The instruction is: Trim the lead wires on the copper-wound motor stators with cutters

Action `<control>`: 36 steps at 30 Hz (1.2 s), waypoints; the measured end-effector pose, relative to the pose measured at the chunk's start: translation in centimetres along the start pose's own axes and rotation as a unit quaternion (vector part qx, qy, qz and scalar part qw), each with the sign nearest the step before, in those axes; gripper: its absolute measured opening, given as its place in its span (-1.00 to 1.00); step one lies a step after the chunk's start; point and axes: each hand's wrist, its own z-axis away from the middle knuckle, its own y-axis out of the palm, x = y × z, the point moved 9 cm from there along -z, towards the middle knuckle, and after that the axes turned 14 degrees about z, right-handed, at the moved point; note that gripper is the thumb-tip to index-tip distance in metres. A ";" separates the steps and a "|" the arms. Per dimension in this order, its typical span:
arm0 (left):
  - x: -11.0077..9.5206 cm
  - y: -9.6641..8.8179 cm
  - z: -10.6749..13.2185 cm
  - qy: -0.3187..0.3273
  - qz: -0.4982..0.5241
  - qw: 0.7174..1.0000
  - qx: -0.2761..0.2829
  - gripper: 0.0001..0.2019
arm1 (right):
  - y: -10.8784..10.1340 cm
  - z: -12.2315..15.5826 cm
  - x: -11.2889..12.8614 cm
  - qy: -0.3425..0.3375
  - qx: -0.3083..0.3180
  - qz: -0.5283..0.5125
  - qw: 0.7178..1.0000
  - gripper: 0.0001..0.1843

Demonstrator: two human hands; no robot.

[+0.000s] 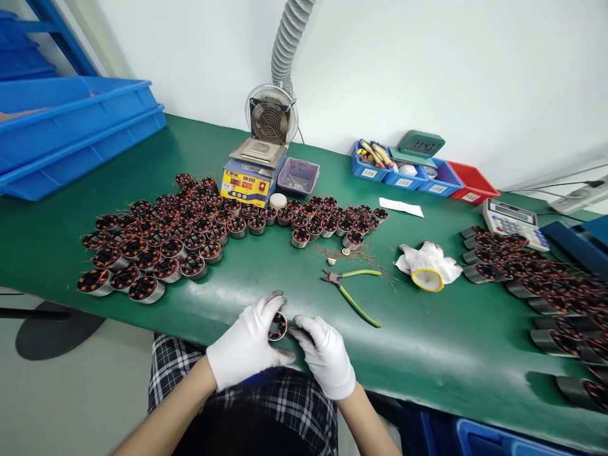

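Observation:
My left hand (pixel 254 342), in a white glove with darkened fingertips, grips a wound motor stator (pixel 278 326) at the table's front edge. The stator is a metal ring with dark slots and copper windings, its open face turned up and towards the right. My right hand (pixel 325 354), gloved too, is closed with thumb and fingers pinched just right of the ring. What it pinches, if anything, is too small to make out. Ahead and to the right lie green-handled cutting pliers (pixel 354 292), jaws to the left, beside loose copper wire scraps (pixel 365 256).
Many stators (pixel 166 240) stand in groups on the left and centre, more (pixel 546 278) at right. Behind are a yellow-blue solder pot (pixel 247 180), a purple tray (pixel 298 176), small bins (pixel 403 177) and a calculator (pixel 515 221). A spare glove (pixel 430 263) lies right; blue crates (pixel 80 136) stand left.

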 end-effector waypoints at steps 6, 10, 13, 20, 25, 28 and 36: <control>1.6 -0.6 0.3 -0.082 0.136 0.987 -0.020 -0.46 | -1.0 -0.7 0.4 -0.002 -0.001 -0.034 0.999 -0.65; 0.2 -1.5 1.1 -0.101 0.283 0.952 -0.059 -0.56 | -2.7 -1.9 0.7 0.074 0.026 -0.106 0.991 -0.75; -2.2 -2.8 1.8 0.006 0.337 0.938 -0.080 -0.84 | -2.7 -2.4 0.4 0.165 0.093 -0.185 0.964 -0.79; -4.9 -4.2 2.8 0.134 0.220 0.965 -0.049 -0.54 | -0.7 -1.2 0.1 0.315 0.209 -0.333 0.864 -0.82; -6.0 -4.3 2.8 0.137 0.251 0.958 -0.010 -0.78 | -4.0 -1.7 0.3 0.284 0.088 -0.213 0.931 -0.81; -5.2 -4.8 3.1 0.132 0.156 0.973 -0.105 -0.55 | -3.6 -1.4 0.4 0.320 0.111 -0.281 0.898 -0.80; -4.7 -4.6 2.6 0.107 0.255 0.958 -0.074 -0.73 | -3.0 -1.0 0.2 0.337 0.090 -0.303 0.887 -0.84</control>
